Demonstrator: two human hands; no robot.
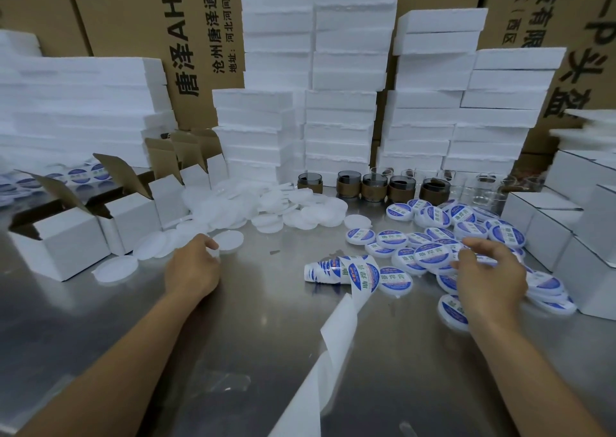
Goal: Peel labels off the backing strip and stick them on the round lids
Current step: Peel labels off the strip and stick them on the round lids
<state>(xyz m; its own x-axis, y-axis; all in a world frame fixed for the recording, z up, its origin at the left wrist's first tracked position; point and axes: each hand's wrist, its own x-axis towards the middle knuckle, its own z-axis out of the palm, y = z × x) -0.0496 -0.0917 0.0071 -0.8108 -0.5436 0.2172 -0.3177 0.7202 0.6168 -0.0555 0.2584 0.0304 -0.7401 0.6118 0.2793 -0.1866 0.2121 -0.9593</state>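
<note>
Open cartons (56, 243) at left edge of surface (260, 320), insides shadowed. Glass jars (374, 186) along far edge, dark contents. Left hand (193, 266) curled against blank lid (230, 240), grip unclear. Right hand (490, 276) with fingers apart over labelled lids (393, 238) near right edge. Backing strip (336, 330) mid-surface.

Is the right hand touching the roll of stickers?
Apart. The head view shows a labelled lid lying on the table between the roll and the right hand.

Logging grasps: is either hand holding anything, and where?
The right hand holds nothing; the left hand curls on the edge of a blank lid, grip unclear.
</note>
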